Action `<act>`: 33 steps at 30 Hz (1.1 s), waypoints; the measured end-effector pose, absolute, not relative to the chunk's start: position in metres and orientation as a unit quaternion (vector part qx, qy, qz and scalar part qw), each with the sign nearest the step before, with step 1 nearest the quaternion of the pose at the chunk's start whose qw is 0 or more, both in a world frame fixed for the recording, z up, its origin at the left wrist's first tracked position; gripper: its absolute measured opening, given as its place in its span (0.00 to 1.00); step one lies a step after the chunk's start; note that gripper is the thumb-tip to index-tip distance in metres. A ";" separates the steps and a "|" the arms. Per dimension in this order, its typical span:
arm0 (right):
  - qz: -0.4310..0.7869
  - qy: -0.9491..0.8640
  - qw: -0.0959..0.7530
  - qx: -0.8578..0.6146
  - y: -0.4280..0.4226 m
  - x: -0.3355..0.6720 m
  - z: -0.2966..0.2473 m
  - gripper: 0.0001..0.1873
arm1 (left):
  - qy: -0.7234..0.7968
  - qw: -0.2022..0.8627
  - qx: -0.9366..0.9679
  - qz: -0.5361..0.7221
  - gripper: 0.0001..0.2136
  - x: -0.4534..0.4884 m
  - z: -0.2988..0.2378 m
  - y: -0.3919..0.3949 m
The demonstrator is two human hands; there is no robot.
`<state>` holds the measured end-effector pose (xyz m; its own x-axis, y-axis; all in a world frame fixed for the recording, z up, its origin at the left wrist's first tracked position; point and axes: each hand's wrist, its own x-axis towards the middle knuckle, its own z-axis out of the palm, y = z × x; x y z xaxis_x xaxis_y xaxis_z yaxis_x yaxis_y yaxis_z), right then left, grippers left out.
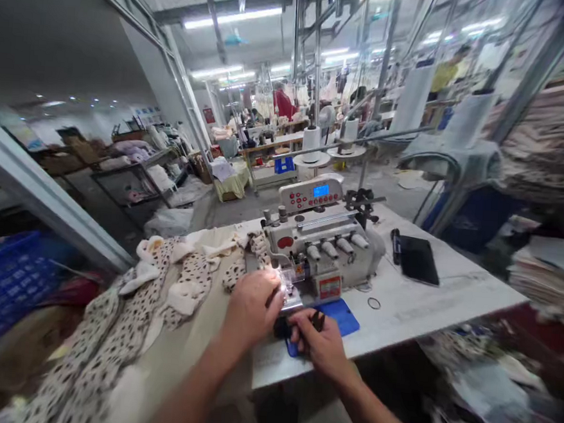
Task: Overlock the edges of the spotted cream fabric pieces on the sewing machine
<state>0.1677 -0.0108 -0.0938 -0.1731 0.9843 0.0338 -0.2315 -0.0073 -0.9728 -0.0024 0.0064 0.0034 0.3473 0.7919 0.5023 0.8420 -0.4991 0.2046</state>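
Observation:
A white overlock sewing machine [328,240] stands on the table, its needle area brightly lit. My left hand [254,303] is at the needle area, fingers bent together; what they pinch is hidden. Just to its right, my right hand [321,343] is closed on a small dark piece [317,320], perhaps cloth, too blurred to be sure. More dark material [282,328] shows between the two hands. Beneath the right hand lies a blue plate [339,317] on the table. Spotted cream fabric [193,279] is heaped to the left of the machine and trails off the table toward me.
On the white tabletop [455,291] lie a dark tablet-like slab [419,260] and a thin dark ring [374,303]. Thread cones [310,142] stand behind the machine. At left are a blue basket [13,289] and a metal post [56,189]. Fabric piles [487,387] lie at lower right.

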 end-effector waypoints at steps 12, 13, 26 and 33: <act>0.035 -0.771 0.379 -0.510 -0.013 0.217 -0.094 0.10 | -0.566 0.051 -0.806 -0.166 0.15 -0.017 0.026 0.001; 0.028 -0.775 0.400 -0.489 -0.016 0.217 -0.091 0.10 | -0.577 0.043 -0.801 -0.151 0.17 -0.017 0.027 0.000; 0.143 -0.822 0.495 -0.243 -0.012 0.167 -0.049 0.33 | -0.653 -0.125 -0.746 -0.034 0.11 -0.020 0.040 -0.043; 0.193 -0.735 0.619 -0.198 -0.006 0.192 -0.075 0.20 | -0.405 -0.173 -0.897 -0.038 0.14 -0.012 0.030 -0.073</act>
<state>0.1919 -0.0064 -0.0746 -0.1559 0.5305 0.8332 0.0516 0.8468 -0.5295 -0.0121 -0.0734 0.0301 0.6686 0.7401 -0.0724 0.7139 -0.6116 0.3409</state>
